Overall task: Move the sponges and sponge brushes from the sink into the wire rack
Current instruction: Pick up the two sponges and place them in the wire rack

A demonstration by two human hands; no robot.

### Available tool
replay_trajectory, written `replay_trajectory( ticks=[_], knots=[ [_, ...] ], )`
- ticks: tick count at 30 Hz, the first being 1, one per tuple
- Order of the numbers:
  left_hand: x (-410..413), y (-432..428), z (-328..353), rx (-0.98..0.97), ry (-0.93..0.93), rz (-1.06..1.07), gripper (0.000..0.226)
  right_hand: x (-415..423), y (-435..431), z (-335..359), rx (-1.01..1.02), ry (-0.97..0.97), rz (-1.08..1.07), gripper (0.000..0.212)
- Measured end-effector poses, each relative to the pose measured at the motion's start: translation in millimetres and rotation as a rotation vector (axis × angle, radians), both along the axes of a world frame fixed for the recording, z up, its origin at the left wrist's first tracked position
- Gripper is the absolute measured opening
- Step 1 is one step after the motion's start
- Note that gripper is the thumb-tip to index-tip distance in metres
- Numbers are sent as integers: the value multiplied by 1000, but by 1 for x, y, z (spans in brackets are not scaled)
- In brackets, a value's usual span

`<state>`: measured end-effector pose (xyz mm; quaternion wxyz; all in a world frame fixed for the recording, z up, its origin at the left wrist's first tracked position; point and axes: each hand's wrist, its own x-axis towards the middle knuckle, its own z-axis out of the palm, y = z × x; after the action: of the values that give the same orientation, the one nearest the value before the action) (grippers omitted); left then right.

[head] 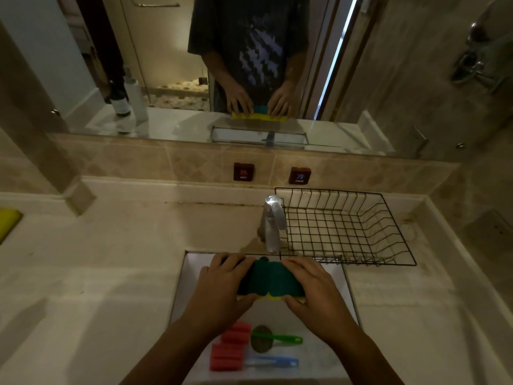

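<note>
Over sink [191,269]: green-topped, yellow-bottomed sponges [270,280], bowed.

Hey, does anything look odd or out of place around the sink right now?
Nothing looks spilled or broken. One yellow sponge lies alone at the counter's far left, away from the sink and wire rack.

Single head-worn wide-angle view, looking forward and steeply down over the sink [191,273] from the table's [111,259] front edge. Close range: forearms enter from the bottom edge, both hands near frame centre. Faucet [273,223] and wire rack [361,245] sit toward the table's back right corner. Upper half catches the wall mirror [166,65], which faces the camera and reflects the person's torso and hands. Strong barrel distortion bends the table edges. No second view, so no overlap.
</note>
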<state>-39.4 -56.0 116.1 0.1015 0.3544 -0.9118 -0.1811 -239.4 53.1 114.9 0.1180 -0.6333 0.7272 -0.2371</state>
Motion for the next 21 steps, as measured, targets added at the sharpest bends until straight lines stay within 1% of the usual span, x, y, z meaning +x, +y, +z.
replay_trajectory(
  ticks=[5,10,13,17,21],
  knots=[
    [-31,-2,-1,9,-8,-19,73,-31,0,3,10,-3,-10,66],
    [-73,4,-4,13,8,-41,72,-75,7,1,-6,-49,-7,63],
    [-102,9,-6,24,9,-52,72,-104,10,-3,-14,-36,-22,63],
    [-146,10,-9,0,-7,-66,71,-147,14,-12,27,-23,-55,67],
    [-181,3,-16,-3,-25,-58,70,-182,9,-22,19,3,-19,67]
  ],
)
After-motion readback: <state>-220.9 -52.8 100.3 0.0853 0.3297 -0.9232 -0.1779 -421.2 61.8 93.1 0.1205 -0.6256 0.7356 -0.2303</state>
